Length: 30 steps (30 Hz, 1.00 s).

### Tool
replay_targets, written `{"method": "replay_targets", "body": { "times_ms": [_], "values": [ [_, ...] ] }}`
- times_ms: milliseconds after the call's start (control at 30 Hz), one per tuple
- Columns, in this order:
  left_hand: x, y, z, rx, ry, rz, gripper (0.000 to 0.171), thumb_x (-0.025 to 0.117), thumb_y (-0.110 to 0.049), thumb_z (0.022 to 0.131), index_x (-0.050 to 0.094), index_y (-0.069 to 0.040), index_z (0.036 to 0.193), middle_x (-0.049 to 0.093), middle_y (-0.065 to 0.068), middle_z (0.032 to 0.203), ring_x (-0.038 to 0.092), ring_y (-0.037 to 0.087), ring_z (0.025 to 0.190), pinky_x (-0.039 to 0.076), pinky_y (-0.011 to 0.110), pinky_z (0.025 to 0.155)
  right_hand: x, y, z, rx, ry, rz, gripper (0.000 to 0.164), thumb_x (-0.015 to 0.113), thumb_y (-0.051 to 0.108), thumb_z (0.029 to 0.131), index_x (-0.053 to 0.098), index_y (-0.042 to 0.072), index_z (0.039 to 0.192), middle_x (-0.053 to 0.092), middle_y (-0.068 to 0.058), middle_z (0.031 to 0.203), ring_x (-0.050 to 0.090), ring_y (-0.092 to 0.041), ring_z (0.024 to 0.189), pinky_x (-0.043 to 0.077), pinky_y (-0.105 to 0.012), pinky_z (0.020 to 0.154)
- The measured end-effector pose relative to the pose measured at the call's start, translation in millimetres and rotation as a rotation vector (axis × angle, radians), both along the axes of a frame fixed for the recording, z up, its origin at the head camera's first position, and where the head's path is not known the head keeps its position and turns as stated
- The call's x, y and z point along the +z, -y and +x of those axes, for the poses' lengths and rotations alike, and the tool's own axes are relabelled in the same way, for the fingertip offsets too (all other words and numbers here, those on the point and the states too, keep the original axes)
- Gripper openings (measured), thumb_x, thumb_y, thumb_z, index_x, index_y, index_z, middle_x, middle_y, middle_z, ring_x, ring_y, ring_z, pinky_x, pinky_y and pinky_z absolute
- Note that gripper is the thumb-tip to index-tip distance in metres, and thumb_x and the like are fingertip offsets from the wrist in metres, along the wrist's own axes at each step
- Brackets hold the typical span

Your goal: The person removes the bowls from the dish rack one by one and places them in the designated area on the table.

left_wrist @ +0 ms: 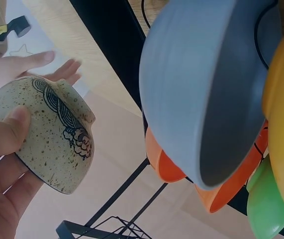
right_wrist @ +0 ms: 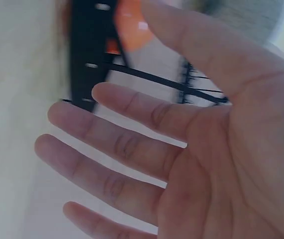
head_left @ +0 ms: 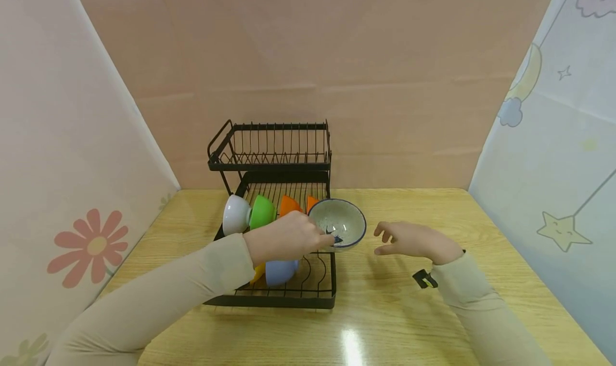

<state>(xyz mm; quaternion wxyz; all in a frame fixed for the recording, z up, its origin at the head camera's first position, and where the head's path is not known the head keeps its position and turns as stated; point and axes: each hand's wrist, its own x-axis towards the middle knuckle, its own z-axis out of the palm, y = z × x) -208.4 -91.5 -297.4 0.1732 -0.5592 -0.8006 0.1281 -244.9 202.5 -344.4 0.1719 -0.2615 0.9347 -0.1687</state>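
A speckled ceramic bowl with a blue rim and a dark wave pattern is pinched by my left hand, thumb outside and fingers at the rim. The bowl is held up over the right edge of the black dish rack. To the right of the bowl, apart from it, my right hand hovers above the table with its fingers spread and loosely bent. Nothing lies in its palm in the right wrist view.
On the rack's lower tier stand tilted bowls: white, green, orange, blue and yellow, partly behind my left arm. The wire upper tier rises at the back. Wooden table extends to the right.
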Motion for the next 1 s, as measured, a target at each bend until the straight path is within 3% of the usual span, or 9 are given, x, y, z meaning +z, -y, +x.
{"method": "replay_targets", "body": {
  "times_ms": [133, 233, 367, 500, 733, 1000],
  "values": [
    [0.1, 0, -0.3, 0.011, 0.015, -0.006, 0.011, 0.063, -0.012, 0.093, 0.070, -0.021, 0.095, 0.068, -0.010, 0.069, 0.050, 0.004, 0.048, 0.035, 0.016, 0.042, 20.5, 1, 12.0, -0.007, -0.173, -0.010, 0.066, 0.071, 0.048, 0.084, 0.050, 0.008, 0.132, 0.060, -0.013, 0.125, 0.057, -0.036, 0.115, 0.047, -0.053, 0.092],
    [0.4, 1, -0.9, 0.020, 0.020, -0.010, 0.010, 0.064, -0.014, 0.094, 0.070, -0.021, 0.097, 0.069, -0.010, 0.070, 0.053, 0.003, 0.050, 0.037, 0.015, 0.043, 34.8, 6, 21.1, 0.040, -0.363, -0.036, 0.083, 0.076, 0.048, 0.079, 0.042, 0.008, 0.142, 0.052, -0.013, 0.139, 0.051, -0.036, 0.125, 0.042, -0.054, 0.101],
    [0.2, 1, -2.8, 0.019, 0.013, -0.014, 0.011, 0.066, -0.015, 0.092, 0.071, -0.021, 0.099, 0.070, -0.010, 0.071, 0.056, 0.003, 0.051, 0.040, 0.015, 0.044, 44.1, 16, 26.5, 0.234, -0.630, -0.107, 0.094, 0.082, 0.046, 0.072, 0.038, 0.006, 0.146, 0.041, -0.012, 0.148, 0.042, -0.033, 0.134, 0.028, -0.055, 0.113],
    [-0.1, 1, -4.5, 0.002, -0.001, -0.006, 0.011, 0.068, -0.014, 0.090, 0.071, -0.021, 0.098, 0.069, -0.011, 0.070, 0.055, 0.003, 0.050, 0.040, 0.015, 0.044, 42.7, 28, 25.9, 0.440, -0.815, -0.181, 0.088, 0.085, 0.046, 0.068, 0.048, 0.006, 0.138, 0.047, -0.011, 0.143, 0.044, -0.029, 0.132, 0.021, -0.052, 0.117],
    [0.6, 2, -6.4, -0.034, -0.004, 0.030, 0.007, 0.065, -0.014, 0.092, 0.067, -0.020, 0.088, 0.059, -0.011, 0.058, 0.037, 0.002, 0.045, 0.028, 0.015, 0.041, 26.4, 44, 18.7, 0.607, -0.925, -0.240, 0.052, 0.087, 0.036, 0.067, 0.059, 0.011, 0.104, 0.059, -0.002, 0.111, 0.057, -0.020, 0.108, 0.037, -0.051, 0.108],
    [0.9, 2, -7.0, -0.046, -0.006, 0.054, 0.011, 0.064, -0.014, 0.092, 0.064, -0.020, 0.083, 0.055, -0.011, 0.057, 0.032, 0.002, 0.047, 0.023, 0.016, 0.042, 13.1, 50, 11.0, 0.671, -0.949, -0.227, 0.037, 0.082, 0.027, 0.073, 0.059, 0.013, 0.097, 0.059, 0.004, 0.094, 0.058, -0.017, 0.094, 0.048, -0.038, 0.094]
  ]
}}
